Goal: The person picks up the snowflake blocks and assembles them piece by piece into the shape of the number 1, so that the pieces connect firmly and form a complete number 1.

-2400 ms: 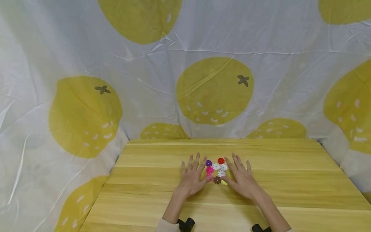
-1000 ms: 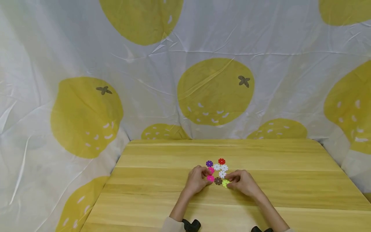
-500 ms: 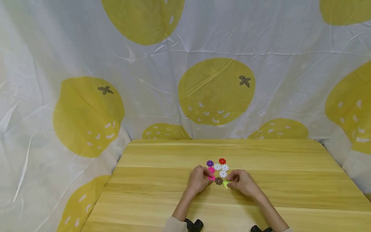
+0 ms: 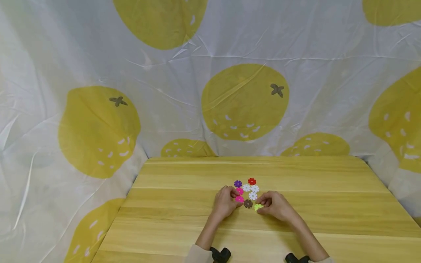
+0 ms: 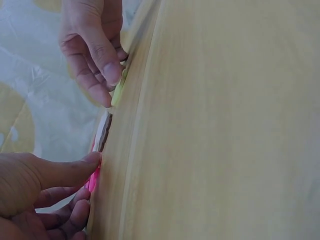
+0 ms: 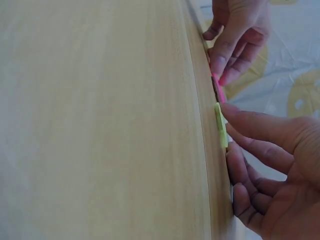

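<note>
Small notched snowflake discs lie on the wooden table in a loose ring. My left hand (image 4: pixel 224 202) is at its left side, thumb and curled fingers pinching the lower pink disc (image 4: pixel 239 199); another pink disc (image 4: pixel 240 191) sits just beyond. On the right, my right hand (image 4: pixel 277 207) pinches the edge of a yellow-green disc (image 4: pixel 258 207), seen edge-on in the right wrist view (image 6: pixel 221 127). Between the hands is a brown disc (image 4: pixel 248 204). Fingertips partly cover both held discs.
Three white discs, one of them nearest my right hand (image 4: pixel 253 196), lie inside the group. A purple disc (image 4: pixel 238 183) and a red disc (image 4: pixel 251 181) are at its far side. Behind the wooden table (image 4: pixel 177 204) hangs a lemon-print cloth (image 4: pixel 164 91).
Both hands were spread wide beside the discs; since then their fingers have curled in to pinch the pink and yellow-green discs. The yellow-green disc has shifted slightly right, away from the brown one.
</note>
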{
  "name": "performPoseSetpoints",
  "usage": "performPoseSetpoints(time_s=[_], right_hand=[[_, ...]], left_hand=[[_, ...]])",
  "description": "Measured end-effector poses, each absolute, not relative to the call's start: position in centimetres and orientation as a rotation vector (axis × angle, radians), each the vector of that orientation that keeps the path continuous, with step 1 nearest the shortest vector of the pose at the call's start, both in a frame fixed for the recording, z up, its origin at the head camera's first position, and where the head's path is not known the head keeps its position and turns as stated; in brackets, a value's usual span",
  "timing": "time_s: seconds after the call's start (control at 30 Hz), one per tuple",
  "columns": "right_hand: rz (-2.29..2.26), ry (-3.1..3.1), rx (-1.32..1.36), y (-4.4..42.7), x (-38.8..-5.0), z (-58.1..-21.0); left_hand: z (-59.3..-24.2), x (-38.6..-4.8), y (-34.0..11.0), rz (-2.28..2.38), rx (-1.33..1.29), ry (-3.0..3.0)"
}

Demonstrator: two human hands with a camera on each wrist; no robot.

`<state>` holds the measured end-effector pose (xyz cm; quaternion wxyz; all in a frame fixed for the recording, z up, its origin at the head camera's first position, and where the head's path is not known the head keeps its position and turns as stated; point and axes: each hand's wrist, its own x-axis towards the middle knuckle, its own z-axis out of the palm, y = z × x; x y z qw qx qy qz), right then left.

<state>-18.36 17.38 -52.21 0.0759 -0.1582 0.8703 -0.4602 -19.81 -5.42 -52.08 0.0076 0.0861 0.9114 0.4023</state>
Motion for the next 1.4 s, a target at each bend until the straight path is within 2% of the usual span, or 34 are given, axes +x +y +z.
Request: performPoseSetpoints(time_s=[0.77, 1.17, 1.4], right_hand=[[-1.448, 2.565, -0.527, 17.9, -18.7, -52.0], [-1.772, 2.253, -0.398, 17.9, -19.2, -52.3], [-1.782, 2.218, -0.33, 17.6, -19.2, -51.9]], left_hand=[[-51.8, -20.4, -6.0, 1.381, 0.362, 2.74], [-52.2, -20.7, -6.5, 1.542, 0.421, 2.665], [-52.3, -20.9, -6.4, 1.687, 0.416, 2.527]])
